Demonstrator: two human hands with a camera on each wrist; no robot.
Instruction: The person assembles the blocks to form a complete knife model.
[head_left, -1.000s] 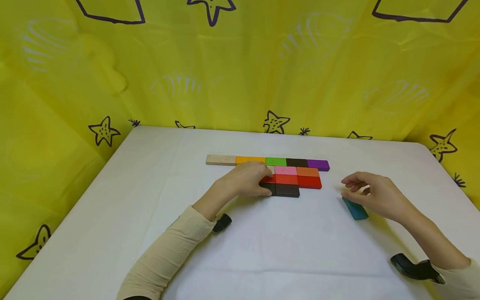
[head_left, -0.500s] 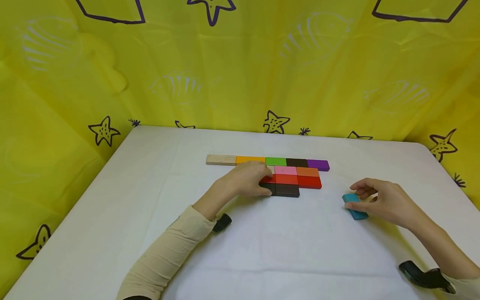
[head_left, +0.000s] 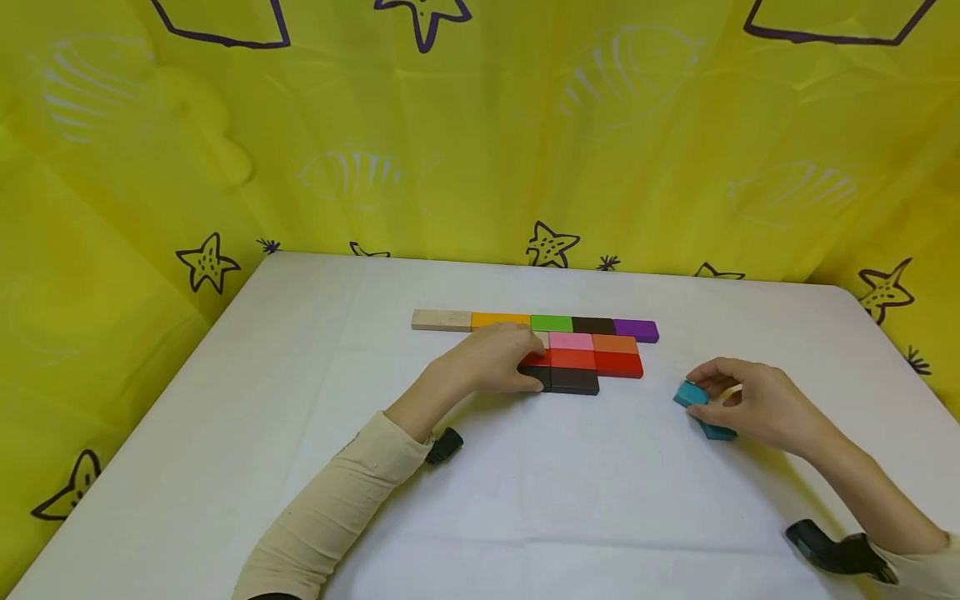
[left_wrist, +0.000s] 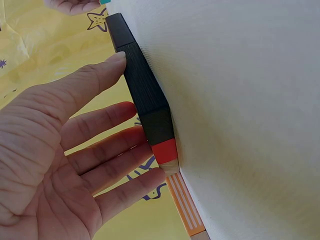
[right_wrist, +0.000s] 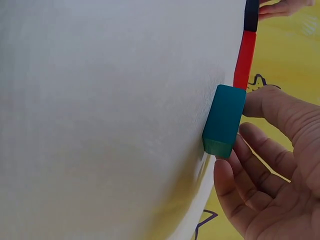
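Note:
My left hand [head_left: 491,358] rests at the left end of a flat group of coloured wooden blocks. Its thumb touches a black block [left_wrist: 142,77] and its fingers lie loosely extended along the group, hiding part of it. Out to the right, my right hand [head_left: 761,408] pinches a teal block [right_wrist: 225,117] between thumb and fingers. Past the thumb, in the head view, a second teal piece [head_left: 718,432] shows at an angle to the pinched one [head_left: 691,393]. Red blocks [head_left: 618,365] lie just behind the black ones; a pink block [head_left: 572,341] and an orange-brown block [head_left: 615,344] lie behind those.
The rearmost row runs from a bare-wood block [head_left: 441,320] through yellow-orange, green and dark brown to a purple block [head_left: 636,331]. A white cloth [head_left: 600,500] covers the table. Yellow patterned fabric [head_left: 480,150] hangs behind and at both sides.
My right hand has come down onto the teal piece and pinched it. Its far end has swung left while the near end stays in place. The left hand has not moved.

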